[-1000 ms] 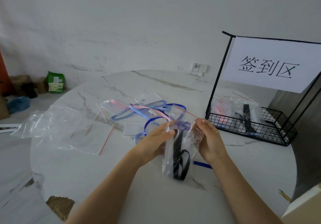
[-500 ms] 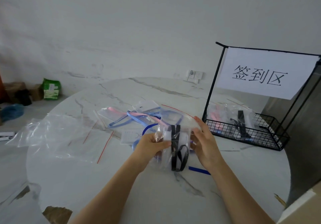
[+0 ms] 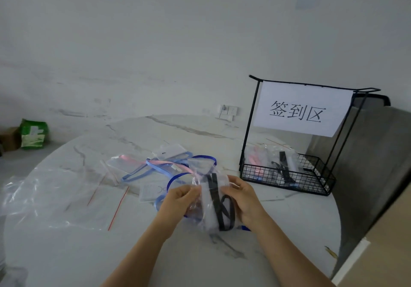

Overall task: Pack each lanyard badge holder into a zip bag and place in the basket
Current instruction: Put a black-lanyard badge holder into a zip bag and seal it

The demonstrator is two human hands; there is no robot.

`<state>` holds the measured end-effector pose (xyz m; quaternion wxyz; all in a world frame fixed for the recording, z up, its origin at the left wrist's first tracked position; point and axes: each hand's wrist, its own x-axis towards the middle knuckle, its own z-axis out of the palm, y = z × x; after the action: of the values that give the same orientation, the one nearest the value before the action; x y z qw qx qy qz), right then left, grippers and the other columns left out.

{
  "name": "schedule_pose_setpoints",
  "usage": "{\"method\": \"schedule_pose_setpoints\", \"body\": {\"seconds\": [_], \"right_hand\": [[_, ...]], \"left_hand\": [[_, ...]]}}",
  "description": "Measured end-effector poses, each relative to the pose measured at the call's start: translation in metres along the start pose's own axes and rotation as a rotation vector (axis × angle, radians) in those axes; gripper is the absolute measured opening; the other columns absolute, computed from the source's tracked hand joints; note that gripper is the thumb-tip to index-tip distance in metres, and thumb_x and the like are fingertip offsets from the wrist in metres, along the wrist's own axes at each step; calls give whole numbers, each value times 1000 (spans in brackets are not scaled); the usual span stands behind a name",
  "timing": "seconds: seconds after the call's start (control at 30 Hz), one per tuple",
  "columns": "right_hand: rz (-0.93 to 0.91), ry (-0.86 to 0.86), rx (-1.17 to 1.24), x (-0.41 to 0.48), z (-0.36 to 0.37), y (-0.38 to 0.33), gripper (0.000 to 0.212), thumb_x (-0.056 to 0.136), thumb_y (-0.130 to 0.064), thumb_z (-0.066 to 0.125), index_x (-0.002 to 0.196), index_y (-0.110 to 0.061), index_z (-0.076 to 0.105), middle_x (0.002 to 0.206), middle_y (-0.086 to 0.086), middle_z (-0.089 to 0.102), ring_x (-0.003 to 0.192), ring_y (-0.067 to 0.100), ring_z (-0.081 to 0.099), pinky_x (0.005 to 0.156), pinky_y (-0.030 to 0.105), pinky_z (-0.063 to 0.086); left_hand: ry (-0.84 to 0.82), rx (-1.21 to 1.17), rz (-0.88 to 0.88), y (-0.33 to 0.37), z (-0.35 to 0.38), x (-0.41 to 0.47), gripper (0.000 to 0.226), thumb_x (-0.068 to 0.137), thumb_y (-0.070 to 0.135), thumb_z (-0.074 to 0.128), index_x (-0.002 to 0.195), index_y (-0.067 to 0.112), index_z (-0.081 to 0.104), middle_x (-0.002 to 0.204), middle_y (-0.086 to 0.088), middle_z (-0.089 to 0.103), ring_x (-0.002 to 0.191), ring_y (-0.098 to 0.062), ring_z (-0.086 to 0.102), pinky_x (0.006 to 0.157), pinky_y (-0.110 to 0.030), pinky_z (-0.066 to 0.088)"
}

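Note:
A clear zip bag [image 3: 211,200] with a black lanyard [image 3: 219,208] and a badge holder inside is held just above the table's middle. My left hand [image 3: 178,200] pinches its left side and my right hand [image 3: 241,197] grips its right side. The bag's upper flap is folded back over the top. Behind it lie loose badge holders with pink, light blue and dark blue lanyards [image 3: 160,164]. The black wire basket [image 3: 287,182] stands to the right and holds packed bags, one with a black lanyard, one with a pink one.
A pile of empty zip bags [image 3: 55,197] with red seal strips lies on the left of the round marble table [image 3: 89,253]. A white paper sign [image 3: 300,108] hangs on the basket's tall frame. A cardboard box [image 3: 378,253] sits at the lower right.
The bag's top, stretched upright between both hands before, is now folded down over the bag. Both hands have lowered and closed in on its sides. The camera has tilted up.

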<state>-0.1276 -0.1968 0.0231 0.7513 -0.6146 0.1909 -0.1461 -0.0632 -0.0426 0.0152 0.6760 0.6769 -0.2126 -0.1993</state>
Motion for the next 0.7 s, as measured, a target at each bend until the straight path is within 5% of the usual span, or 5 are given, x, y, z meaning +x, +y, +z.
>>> {"method": "schedule_pose_setpoints", "body": {"seconds": [0.1, 0.2, 0.33, 0.5, 0.7], "right_hand": [[33, 81, 66, -4, -19, -10, 20, 81, 10, 56, 85, -9, 61, 67, 10, 67, 56, 22, 62, 55, 30, 54], [45, 178, 47, -15, -51, -27, 17, 80, 9, 56, 85, -7, 58, 70, 12, 64, 60, 23, 61, 55, 33, 54], [38, 390, 60, -27, -103, -60, 13, 80, 5, 57, 89, -5, 56, 85, 13, 58, 74, 24, 58, 68, 38, 51], [-39, 605, 51, -12, -160, -98, 12, 82, 4, 59, 75, -6, 56, 76, 14, 58, 59, 21, 59, 51, 31, 52], [-210, 855, -86, 27, -183, -110, 39, 83, 3, 60, 121, -5, 57, 106, 13, 61, 85, 26, 59, 83, 35, 50]], "left_hand": [[126, 229, 199, -8, -3, 5, 43, 72, 56, 47, 68, 15, 57, 71, -2, 53, 70, -17, 51, 66, -21, 40], [88, 652, 325, -24, -1, 9, 62, 68, 62, 37, 104, 22, 67, 113, 10, 49, 111, -12, 42, 87, -16, 32], [-37, 1110, 428, -30, 1, 8, 76, 62, 64, 24, 119, 30, 60, 138, 4, 41, 128, -14, 20, 104, -45, 34], [-198, 1254, 256, -33, 6, 8, 68, 77, 65, 25, 142, 42, 25, 155, 12, 5, 143, -15, -4, 115, -37, 6], [-211, 1283, 227, -30, 4, 11, 55, 92, 49, 41, 143, 40, 22, 154, 14, 5, 143, -13, -2, 115, -34, 3]]}}
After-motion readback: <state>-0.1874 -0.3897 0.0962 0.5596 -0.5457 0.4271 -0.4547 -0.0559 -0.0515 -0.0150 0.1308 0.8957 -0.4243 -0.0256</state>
